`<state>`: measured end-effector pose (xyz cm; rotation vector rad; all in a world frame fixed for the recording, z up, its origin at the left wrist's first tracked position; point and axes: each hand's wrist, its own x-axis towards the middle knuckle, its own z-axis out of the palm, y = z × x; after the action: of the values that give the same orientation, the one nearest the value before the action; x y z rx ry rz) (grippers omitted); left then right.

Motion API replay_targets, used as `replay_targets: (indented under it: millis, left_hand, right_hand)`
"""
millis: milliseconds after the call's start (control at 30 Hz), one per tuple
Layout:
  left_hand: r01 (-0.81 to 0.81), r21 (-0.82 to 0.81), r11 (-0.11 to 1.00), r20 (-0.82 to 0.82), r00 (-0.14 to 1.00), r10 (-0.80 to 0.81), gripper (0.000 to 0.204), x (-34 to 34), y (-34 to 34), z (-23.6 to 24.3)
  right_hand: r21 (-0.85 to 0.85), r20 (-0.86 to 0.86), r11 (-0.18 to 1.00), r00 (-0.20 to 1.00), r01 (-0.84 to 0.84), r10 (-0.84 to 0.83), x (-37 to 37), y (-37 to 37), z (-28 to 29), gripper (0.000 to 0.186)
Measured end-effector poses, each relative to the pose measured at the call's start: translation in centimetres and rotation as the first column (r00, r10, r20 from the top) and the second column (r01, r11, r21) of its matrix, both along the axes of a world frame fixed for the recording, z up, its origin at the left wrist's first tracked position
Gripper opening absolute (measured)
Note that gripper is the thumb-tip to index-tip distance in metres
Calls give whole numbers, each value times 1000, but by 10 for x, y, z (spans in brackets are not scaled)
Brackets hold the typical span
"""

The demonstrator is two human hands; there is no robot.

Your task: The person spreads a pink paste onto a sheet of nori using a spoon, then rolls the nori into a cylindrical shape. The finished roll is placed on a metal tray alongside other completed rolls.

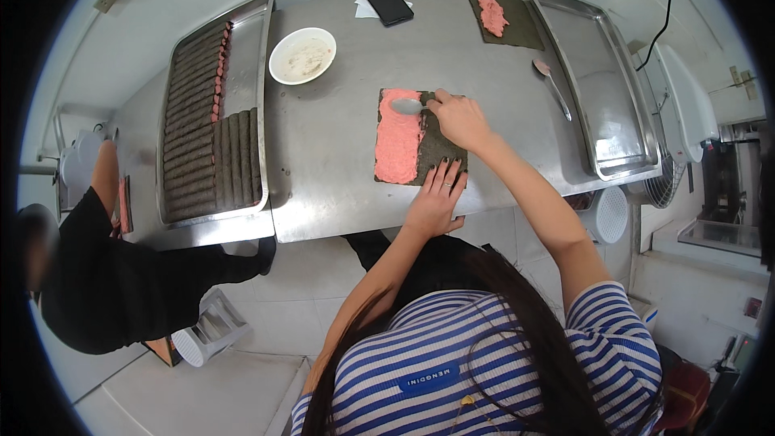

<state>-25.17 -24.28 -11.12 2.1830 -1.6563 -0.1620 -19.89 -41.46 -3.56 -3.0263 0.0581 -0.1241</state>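
A dark green seaweed sheet [442, 144] lies flat on the steel table in front of me. Pink paste [397, 147] covers its left half in a broad band. Closed around a metal spoon [406, 106], my right hand [460, 119] is at the sheet's far side, and the spoon's bowl rests on the far end of the paste. My left hand [436, 200] lies over the near edge of the sheet with its fingers stretched out, just right of the paste.
At left, a metal tray [266, 48] holds dark rolls [190, 113]. Beyond are a white bowl [303, 56] of cloudy liquid and a phone [386, 2]. Rightward lie another sheet [525, 26] with pink paste, a second spoon [554, 89] and a tray [601, 81]. A co-worker [121, 274] stands left.
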Motion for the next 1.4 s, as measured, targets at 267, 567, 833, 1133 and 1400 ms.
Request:
replay_targets:
  millis: [267,567,833,1133,1400]
  left_hand:
    - [31,57,998,-69,997,-27,79,-1,0,-10]
    - [-4,-57,998,-36,999,2,74,-1,1,-7]
    - [24,65,998,-65,998,-20,77,0,1,-9]
    - [40,-70,997,-140,989,-49,74,-2,0,-28]
    - [1,-57,998,-20,1000,-2,83,1,1,-1]
  right_hand:
    - [129,-156,986,980,-106,125,-53,41,-3,19]
    - [230,-84,971,992,-70,91,-47,32,11,21]
    - [162,-108,986,992,-46,64,-49,40,-7,17]
    - [237,-166,967,977,-94,136,-80,63,-10,19]
    - [293,-42,951,995,94,-85,-16,19,2,19]
